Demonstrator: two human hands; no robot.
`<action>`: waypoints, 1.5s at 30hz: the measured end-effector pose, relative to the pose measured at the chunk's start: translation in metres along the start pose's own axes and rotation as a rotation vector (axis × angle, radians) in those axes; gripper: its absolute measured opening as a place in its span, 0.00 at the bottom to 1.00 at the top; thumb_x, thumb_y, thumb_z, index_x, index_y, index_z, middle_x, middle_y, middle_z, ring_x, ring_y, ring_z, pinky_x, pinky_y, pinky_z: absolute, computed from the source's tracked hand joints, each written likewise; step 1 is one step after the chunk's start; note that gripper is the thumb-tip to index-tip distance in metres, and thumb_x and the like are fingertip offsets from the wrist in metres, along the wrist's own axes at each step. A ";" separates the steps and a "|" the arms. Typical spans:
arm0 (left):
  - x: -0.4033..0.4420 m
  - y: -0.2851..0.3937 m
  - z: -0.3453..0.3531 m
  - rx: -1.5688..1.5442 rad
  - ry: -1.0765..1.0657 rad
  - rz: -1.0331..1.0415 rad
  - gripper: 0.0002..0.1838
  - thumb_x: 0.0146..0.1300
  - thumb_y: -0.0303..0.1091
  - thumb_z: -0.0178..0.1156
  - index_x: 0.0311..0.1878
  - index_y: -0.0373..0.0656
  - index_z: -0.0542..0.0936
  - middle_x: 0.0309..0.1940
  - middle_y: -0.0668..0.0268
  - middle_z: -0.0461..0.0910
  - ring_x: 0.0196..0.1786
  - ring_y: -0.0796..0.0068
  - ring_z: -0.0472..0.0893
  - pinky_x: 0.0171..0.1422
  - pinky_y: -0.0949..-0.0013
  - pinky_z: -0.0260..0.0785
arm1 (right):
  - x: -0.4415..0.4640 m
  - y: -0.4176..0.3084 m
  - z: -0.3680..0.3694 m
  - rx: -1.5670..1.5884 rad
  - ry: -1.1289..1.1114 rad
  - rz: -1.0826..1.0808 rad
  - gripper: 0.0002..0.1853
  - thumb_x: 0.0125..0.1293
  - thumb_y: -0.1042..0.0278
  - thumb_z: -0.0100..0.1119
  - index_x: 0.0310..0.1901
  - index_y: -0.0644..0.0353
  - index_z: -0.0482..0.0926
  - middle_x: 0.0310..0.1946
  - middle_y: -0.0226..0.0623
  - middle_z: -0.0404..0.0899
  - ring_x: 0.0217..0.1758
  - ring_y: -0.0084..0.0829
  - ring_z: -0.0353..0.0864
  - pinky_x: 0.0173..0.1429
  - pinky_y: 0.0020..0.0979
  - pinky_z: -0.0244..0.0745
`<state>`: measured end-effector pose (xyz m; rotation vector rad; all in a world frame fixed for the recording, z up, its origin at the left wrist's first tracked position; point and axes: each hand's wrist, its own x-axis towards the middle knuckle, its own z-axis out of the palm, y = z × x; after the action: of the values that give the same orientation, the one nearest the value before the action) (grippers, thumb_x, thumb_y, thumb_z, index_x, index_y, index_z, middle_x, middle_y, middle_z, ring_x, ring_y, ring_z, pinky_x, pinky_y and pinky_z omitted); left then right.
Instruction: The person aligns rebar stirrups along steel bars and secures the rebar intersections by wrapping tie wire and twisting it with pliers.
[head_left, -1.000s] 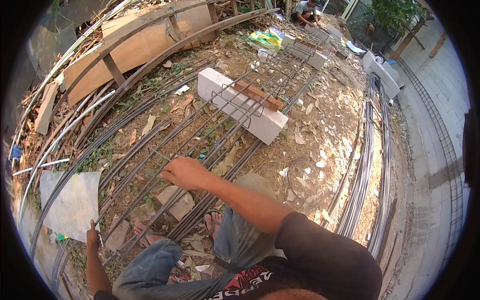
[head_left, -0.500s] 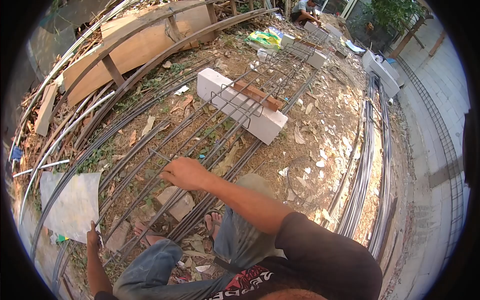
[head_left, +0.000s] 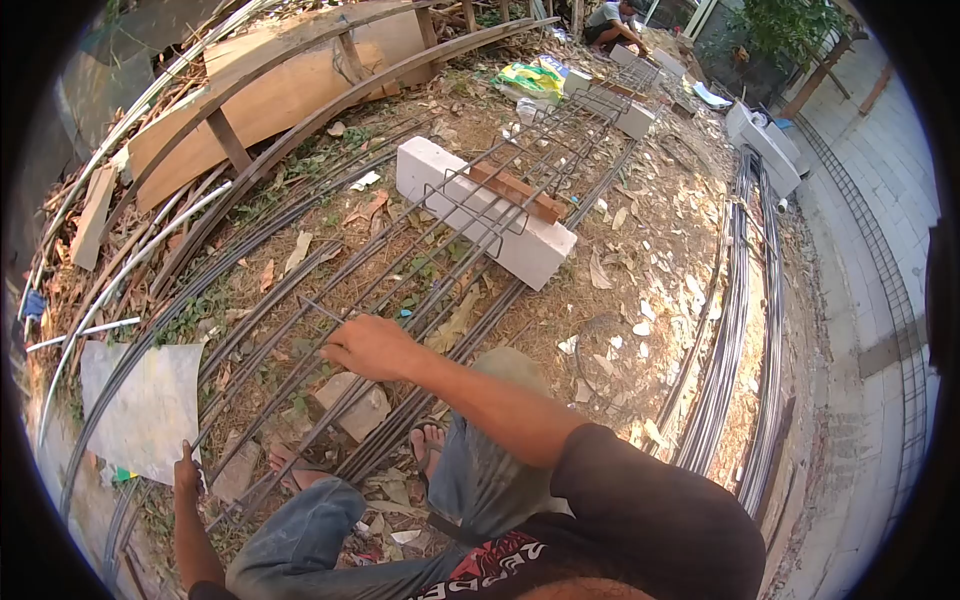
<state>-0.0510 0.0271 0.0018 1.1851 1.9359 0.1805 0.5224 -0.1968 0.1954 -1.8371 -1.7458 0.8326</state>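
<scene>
Long steel rods [head_left: 285, 372] run from my feet toward a white block, where bent wire stirrups [head_left: 490, 215] sit around them. My right hand [head_left: 368, 347] is closed over these rods, on a short steel bar [head_left: 320, 308] that lies across them and sticks out beyond my fingers. What lies under the palm is hidden. Down at the left, my left hand [head_left: 187, 472] is curled at the near end of a rod, thumb pointing up, beside a pale flat sheet [head_left: 145, 410].
The white block [head_left: 425, 180] carries a reddish-brown piece [head_left: 512, 190]. Rod bundles [head_left: 735, 330] lie at right; a curved wooden frame [head_left: 235, 145] and boards lie at left. A stone block [head_left: 352, 405] is by my feet. Another person [head_left: 612, 25] crouches at the far end.
The view has shifted very slightly. Both hands stay in the same places, and the rods and blocks look unmoved.
</scene>
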 end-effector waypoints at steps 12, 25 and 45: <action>-0.004 0.003 0.000 -0.006 -0.002 -0.012 0.44 0.66 0.82 0.48 0.20 0.44 0.68 0.12 0.70 0.60 0.11 0.70 0.62 0.14 0.63 0.52 | -0.001 -0.001 0.000 -0.014 -0.002 -0.003 0.20 0.76 0.53 0.56 0.40 0.62 0.89 0.31 0.47 0.87 0.38 0.50 0.88 0.47 0.52 0.82; -0.003 0.003 0.000 0.020 -0.002 -0.009 0.43 0.66 0.81 0.48 0.21 0.45 0.67 0.13 0.71 0.59 0.11 0.71 0.62 0.14 0.64 0.51 | -0.001 0.002 0.000 -0.003 0.033 -0.027 0.20 0.76 0.53 0.57 0.39 0.63 0.89 0.32 0.52 0.87 0.39 0.54 0.87 0.47 0.54 0.81; -0.002 0.003 -0.002 0.014 -0.041 -0.020 0.42 0.66 0.82 0.50 0.23 0.46 0.67 0.13 0.71 0.60 0.11 0.71 0.62 0.14 0.64 0.51 | -0.001 -0.001 -0.001 -0.020 0.029 -0.013 0.21 0.76 0.52 0.57 0.38 0.63 0.89 0.31 0.51 0.86 0.39 0.53 0.87 0.47 0.54 0.81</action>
<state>-0.0505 0.0277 0.0056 1.1696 1.9155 0.1315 0.5228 -0.1981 0.1970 -1.8400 -1.7520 0.7827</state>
